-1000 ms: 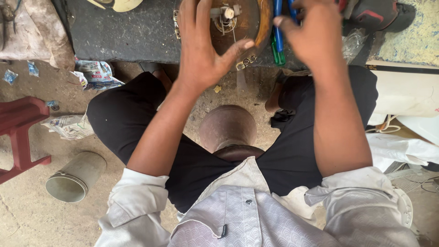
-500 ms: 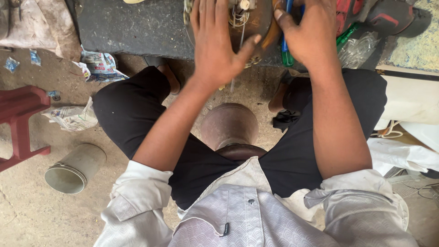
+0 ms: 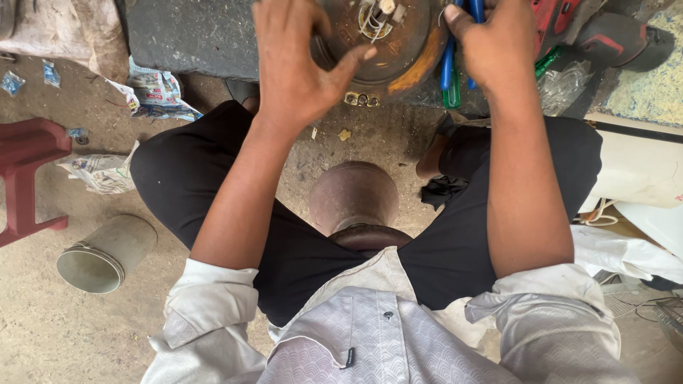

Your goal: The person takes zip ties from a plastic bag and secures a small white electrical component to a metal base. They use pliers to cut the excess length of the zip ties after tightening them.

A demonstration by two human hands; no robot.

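Observation:
A round rusty-brown metal housing [image 3: 398, 50] with white wires at its centre lies on a dark stone slab [image 3: 192, 35] at the top of the head view. My left hand [image 3: 295, 64] rests against the housing's left rim, fingers spread and thumb hooked under its edge. My right hand [image 3: 494, 46] is closed around blue-handled pliers [image 3: 448, 67], whose handles hang down just right of the housing. The pliers' jaws are hidden behind the hand. A small brass-coloured ring piece [image 3: 361, 99] hangs at the housing's lower edge.
A rounded brown metal pot [image 3: 353, 195] sits between my knees. A pale tin can [image 3: 107, 252] lies on its side on the dirt floor at left, near a red stool [image 3: 28, 171] and crumpled papers [image 3: 153, 89]. A red and black power tool [image 3: 597, 32] lies at top right.
The view has dipped, bringing more of the housing into sight. My left hand has spread from a flat press into a wider hold on the rim. My right hand keeps the pliers.

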